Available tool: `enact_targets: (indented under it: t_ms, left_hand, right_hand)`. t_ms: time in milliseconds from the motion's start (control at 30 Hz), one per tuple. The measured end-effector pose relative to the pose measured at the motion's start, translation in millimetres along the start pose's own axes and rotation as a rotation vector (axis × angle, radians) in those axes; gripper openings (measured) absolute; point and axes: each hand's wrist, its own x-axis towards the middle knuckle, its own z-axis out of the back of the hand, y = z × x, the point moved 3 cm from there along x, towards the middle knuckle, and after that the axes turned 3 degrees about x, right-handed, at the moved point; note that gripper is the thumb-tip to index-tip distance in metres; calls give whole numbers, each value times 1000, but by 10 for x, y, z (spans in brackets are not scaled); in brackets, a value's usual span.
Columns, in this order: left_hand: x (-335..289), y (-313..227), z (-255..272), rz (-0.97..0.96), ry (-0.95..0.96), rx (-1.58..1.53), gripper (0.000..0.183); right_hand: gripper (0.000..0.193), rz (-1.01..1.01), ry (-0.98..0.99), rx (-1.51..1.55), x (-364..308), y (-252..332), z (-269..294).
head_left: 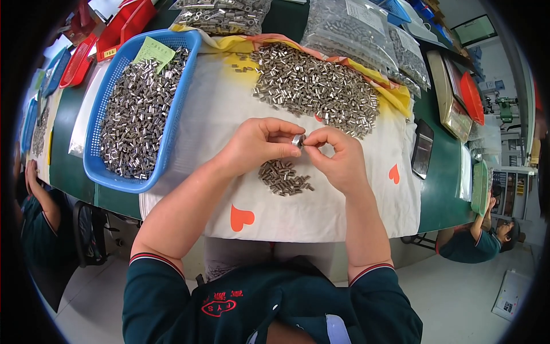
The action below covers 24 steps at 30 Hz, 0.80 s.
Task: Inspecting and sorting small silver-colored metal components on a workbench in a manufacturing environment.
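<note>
My left hand pinches a small shiny metal ring-shaped part between thumb and fingers. Against it are the closed thumb and forefinger of my right hand; whatever they grip is too small to make out. Below both hands, a small pile of short metal cylinders lies on the white cloth printed with orange hearts. Beyond them spreads a much larger heap of the same kind of cylinders.
To the left stands a blue plastic basket full of small metal cylinders, with a green paper slip on top. Clear bags of metal parts line the back. A phone lies at the right. Other people sit at both sides.
</note>
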Motion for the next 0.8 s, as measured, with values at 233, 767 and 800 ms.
enact_targets:
  t_ms: [233, 767, 800]
  left_hand:
    - [-22, -14, 0, 28, -97, 240, 31]
    - [-44, -5, -72, -18, 84, 323, 32]
    - [-53, -13, -63, -28, 76, 332, 33]
  right_hand:
    - [9, 231, -96, -357, -45, 66, -96]
    - [10, 55, -305, -575, 277, -356, 196]
    - [10, 231, -306, -821, 286, -308, 114]
